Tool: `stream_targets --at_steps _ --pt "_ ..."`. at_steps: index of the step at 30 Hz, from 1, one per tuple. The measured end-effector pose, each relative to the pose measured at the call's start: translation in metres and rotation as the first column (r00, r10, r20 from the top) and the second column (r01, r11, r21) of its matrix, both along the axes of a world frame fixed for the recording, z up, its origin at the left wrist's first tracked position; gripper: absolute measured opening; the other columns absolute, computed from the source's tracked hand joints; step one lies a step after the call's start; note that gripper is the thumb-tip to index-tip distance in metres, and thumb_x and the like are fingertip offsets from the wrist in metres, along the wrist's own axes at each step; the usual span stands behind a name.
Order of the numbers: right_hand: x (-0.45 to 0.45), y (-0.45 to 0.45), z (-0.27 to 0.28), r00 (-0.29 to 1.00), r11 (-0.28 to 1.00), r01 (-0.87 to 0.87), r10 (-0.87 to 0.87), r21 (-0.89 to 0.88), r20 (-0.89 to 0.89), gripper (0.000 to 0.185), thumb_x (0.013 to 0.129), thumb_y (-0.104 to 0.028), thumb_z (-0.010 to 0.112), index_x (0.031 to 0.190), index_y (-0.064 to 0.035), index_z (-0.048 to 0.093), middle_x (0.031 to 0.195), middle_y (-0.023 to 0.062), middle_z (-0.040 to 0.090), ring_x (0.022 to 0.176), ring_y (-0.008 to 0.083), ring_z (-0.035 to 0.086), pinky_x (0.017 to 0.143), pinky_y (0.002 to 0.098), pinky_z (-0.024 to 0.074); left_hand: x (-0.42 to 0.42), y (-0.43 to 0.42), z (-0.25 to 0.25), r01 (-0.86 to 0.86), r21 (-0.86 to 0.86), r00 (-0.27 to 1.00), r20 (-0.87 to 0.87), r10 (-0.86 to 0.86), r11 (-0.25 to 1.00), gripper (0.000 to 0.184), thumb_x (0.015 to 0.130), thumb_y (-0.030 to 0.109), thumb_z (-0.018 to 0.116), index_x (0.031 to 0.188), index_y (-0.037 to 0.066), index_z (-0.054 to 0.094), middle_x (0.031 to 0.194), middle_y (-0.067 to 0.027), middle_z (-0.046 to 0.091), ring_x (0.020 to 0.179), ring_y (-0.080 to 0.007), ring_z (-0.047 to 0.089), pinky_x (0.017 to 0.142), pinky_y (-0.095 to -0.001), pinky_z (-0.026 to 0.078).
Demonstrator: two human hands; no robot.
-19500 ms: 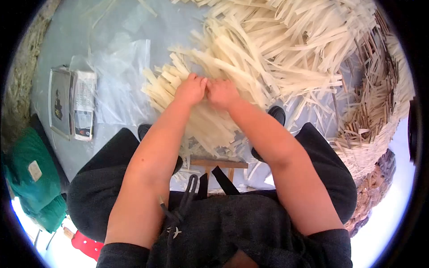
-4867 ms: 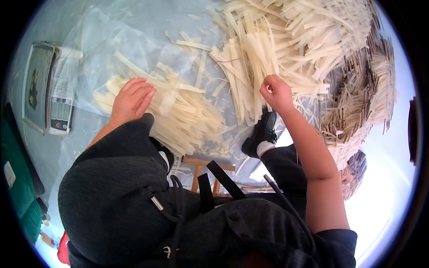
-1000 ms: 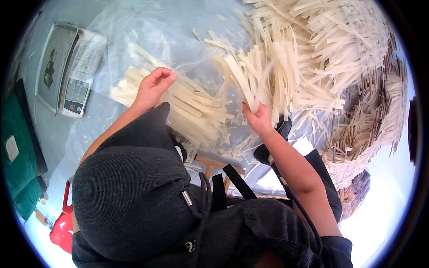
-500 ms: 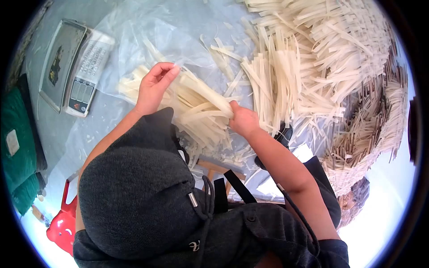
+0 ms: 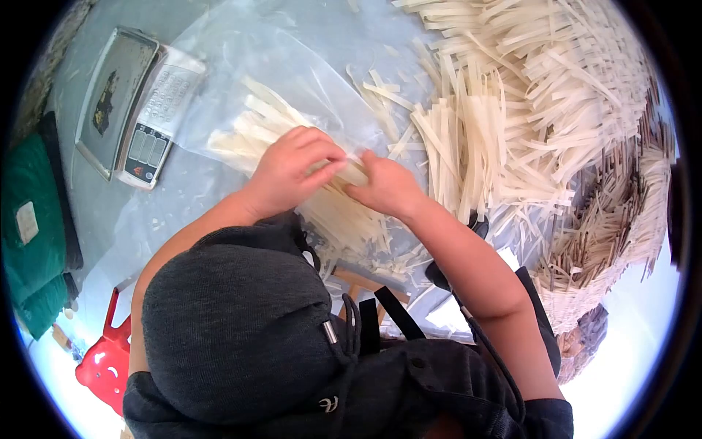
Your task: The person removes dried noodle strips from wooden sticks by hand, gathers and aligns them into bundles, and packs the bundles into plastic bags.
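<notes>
My left hand and my right hand are close together at a small bundle of pale flat strips that look like dried noodles. The bundle's right end sits between my right thumb and fingers. My left fingers are curled at its other end, largely covering it. Beneath both hands lies a loose pile of the same strips. More strips stick out beyond my left hand, partly over a clear plastic sheet.
A digital scale with a stained metal tray stands at left. Right of my hands are a big heap of strips and a woven basket. A green bag and a red plastic object are at far left.
My left hand has moved right and down, closing in on my right hand at the bundle. My right hand has shifted slightly up. The whole view has moved a little.
</notes>
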State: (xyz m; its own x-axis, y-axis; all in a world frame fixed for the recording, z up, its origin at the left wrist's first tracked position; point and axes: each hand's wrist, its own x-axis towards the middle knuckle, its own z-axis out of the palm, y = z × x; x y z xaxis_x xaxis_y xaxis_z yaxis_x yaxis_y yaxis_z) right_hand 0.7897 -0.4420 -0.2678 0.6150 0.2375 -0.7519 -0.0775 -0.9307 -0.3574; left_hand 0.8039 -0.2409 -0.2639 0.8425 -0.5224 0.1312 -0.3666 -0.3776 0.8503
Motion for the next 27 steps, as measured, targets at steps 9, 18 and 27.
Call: stream_targets --at_steps 9,18,27 --pt "0.010 -0.012 -0.046 0.975 0.982 -0.013 -0.030 0.189 0.222 0.069 0.078 -0.044 0.067 0.129 -0.0006 0.050 0.127 0.0226 0.053 0.118 0.0334 0.053 0.101 0.0391 0.0417 0.108 0.097 -0.085 -0.451 0.413 0.889 0.291 0.354 0.792 0.032 0.093 0.032 0.054 0.115 0.010 0.065 0.115 -0.0138 0.063 0.111 -0.0319 0.056 0.098 -0.0385 0.042" --pt "-0.029 -0.055 -0.072 0.844 0.801 0.431 -0.521 0.416 0.129 0.060 0.085 -0.045 0.064 0.124 -0.0007 0.056 0.128 0.0201 0.056 0.120 0.0281 0.053 0.102 0.0361 0.0398 0.089 0.094 -0.097 -0.046 0.425 0.870 -0.428 0.245 0.904 0.050 0.098 0.043 0.044 0.133 0.009 0.053 0.133 -0.0133 0.054 0.120 -0.0256 0.052 0.105 -0.0352 0.036" --pt "-0.112 -0.103 -0.058 0.268 0.292 0.953 -0.934 -0.073 -0.237 0.064 0.089 -0.058 0.052 0.130 -0.0084 0.051 0.124 0.0144 0.056 0.115 0.0241 0.053 0.094 0.0334 0.0426 0.034 0.149 -0.091 -0.258 0.511 0.912 -0.151 0.382 0.820 0.049 0.096 0.040 0.051 0.133 0.008 0.052 0.136 -0.0159 0.050 0.120 -0.0262 0.052 0.100 -0.0353 0.040"
